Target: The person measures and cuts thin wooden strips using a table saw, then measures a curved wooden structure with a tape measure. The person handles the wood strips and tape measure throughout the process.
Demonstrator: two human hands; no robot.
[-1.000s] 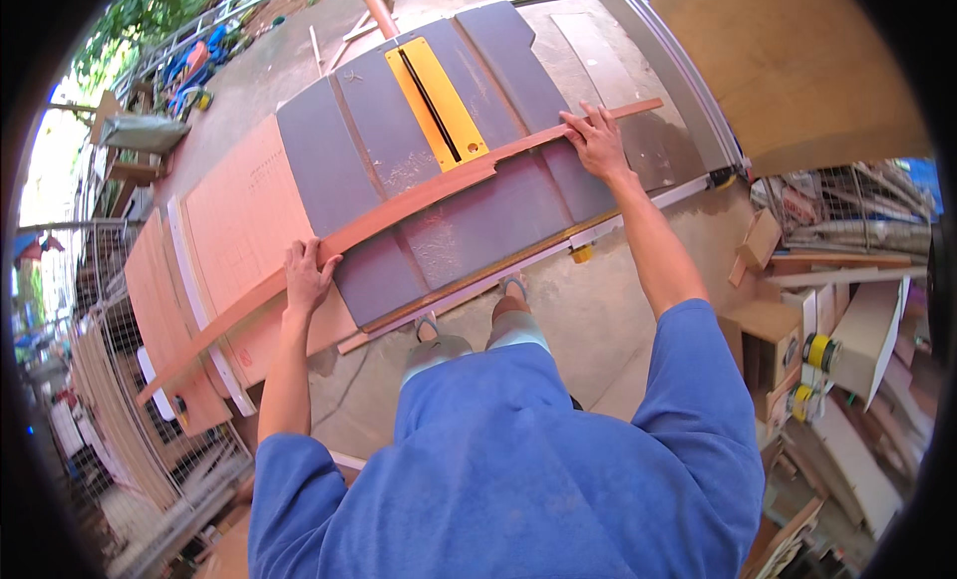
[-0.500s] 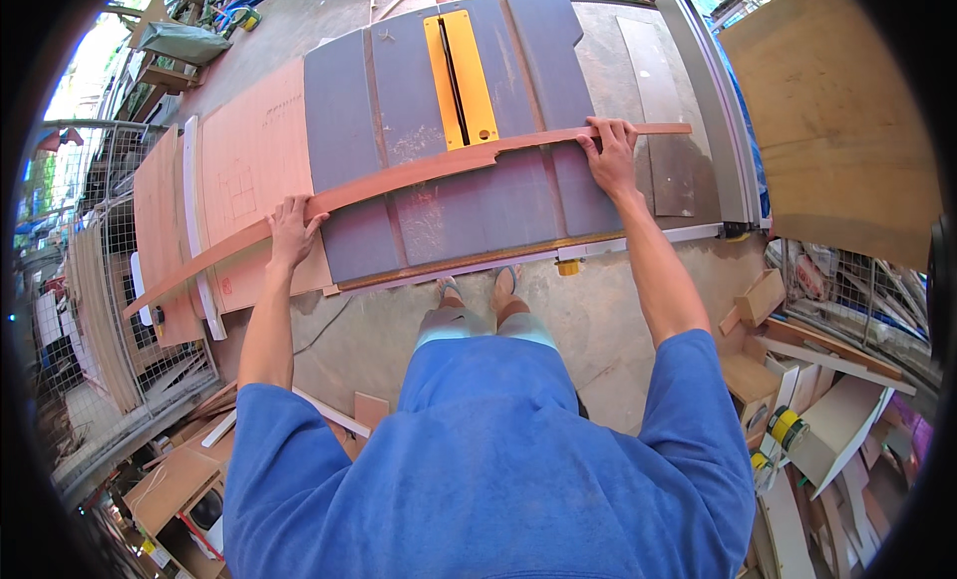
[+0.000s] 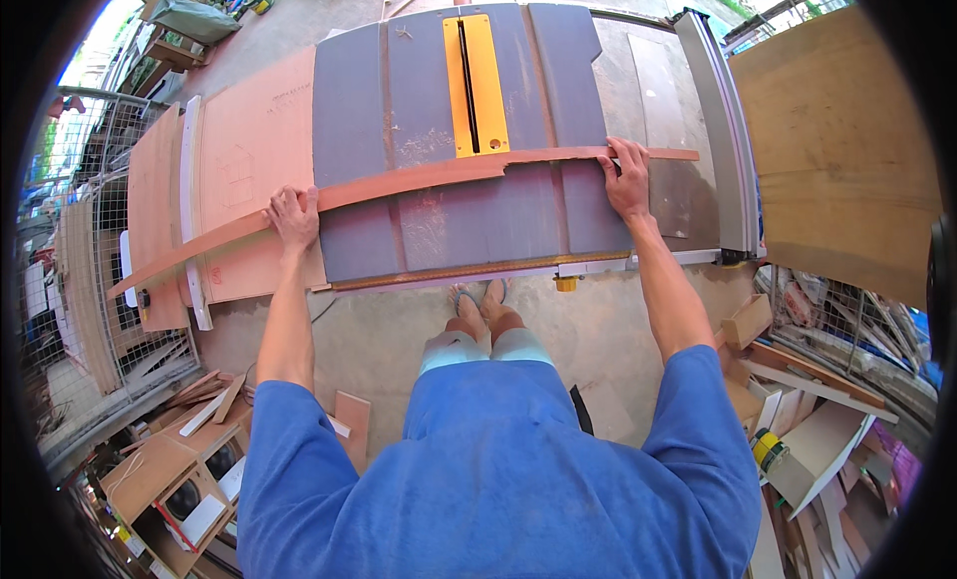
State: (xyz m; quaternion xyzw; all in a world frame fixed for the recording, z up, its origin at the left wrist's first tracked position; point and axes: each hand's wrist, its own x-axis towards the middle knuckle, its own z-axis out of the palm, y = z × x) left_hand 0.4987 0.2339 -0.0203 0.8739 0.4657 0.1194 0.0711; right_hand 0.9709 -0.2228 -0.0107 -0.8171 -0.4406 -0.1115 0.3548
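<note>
A long, reddish-brown wooden strip (image 3: pixel 404 181) lies crosswise over a grey table saw top (image 3: pixel 349 101). It passes the near end of the yellow insert plate (image 3: pixel 488 91), which has a dark slot along it. The strip's near edge has a step cut into it, just right of the plate. My left hand (image 3: pixel 293 218) is closed over the strip, left of the grey top. Near the strip's right end, my right hand (image 3: pixel 627 180) grips it, with fingers over the far edge and thumb at the near edge. No saw blade can be made out above the slot.
Left of the saw top is a pinkish wooden panel (image 3: pixel 254 131), crossed by a white bar (image 3: pixel 189 200). A metal fence rail (image 3: pixel 713 131) stands at the right, beside a large brown board (image 3: pixel 837 150). Offcuts (image 3: pixel 812 454) pile up behind me on the right; a wooden cabinet (image 3: pixel 150 474) sits behind on the left.
My view has shifted slightly, and the strip keeps about the same place on the saw. My feet have come closer together. My left hand's fingers look less spread.
</note>
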